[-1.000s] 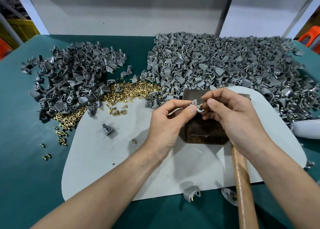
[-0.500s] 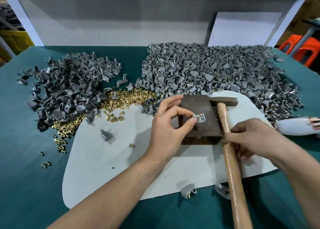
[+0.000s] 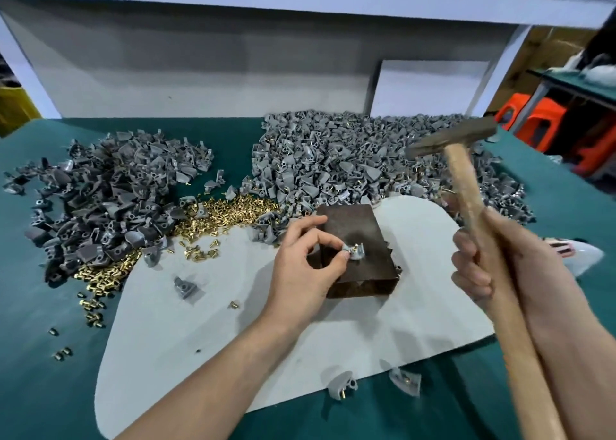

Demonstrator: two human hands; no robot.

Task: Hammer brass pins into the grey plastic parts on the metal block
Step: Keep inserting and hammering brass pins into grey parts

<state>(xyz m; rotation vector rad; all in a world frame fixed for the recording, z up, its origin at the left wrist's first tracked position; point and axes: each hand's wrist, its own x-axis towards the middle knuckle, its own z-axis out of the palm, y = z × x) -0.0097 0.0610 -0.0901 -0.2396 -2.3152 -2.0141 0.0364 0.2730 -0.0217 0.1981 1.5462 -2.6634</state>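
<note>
The hammer [image 3: 450, 138] has come up. Half a second ago its head lay at the far edge of the metal block [image 3: 366, 223], with the right hand [image 3: 483, 266] only just closing on the handle. Now that hand is clenched round the wooden shaft and the head hangs high over the right-hand heap of grey parts [image 3: 333, 159], blurred with motion. By the look of it the fitting is done and the blow is next. The left hand [image 3: 300, 269] has stayed low on the block, where its fingers [image 3: 333, 239] pinch the grey plastic part [image 3: 357, 253] by its near-left end, thumb below and forefinger above. The part sits flat on the block's top face, and the brass pin [image 3: 355, 247] stands up out of it just beside those fingertips — uncomfortably close, I'd say, for a strike coming down from the right. Loose brass pins [image 3: 230, 209] lie in a drift behind the white mat [image 3: 200, 339] on the green desk [image 3: 33, 373], and a darker heap of parts [image 3: 106, 199] sits off to the left.
</note>
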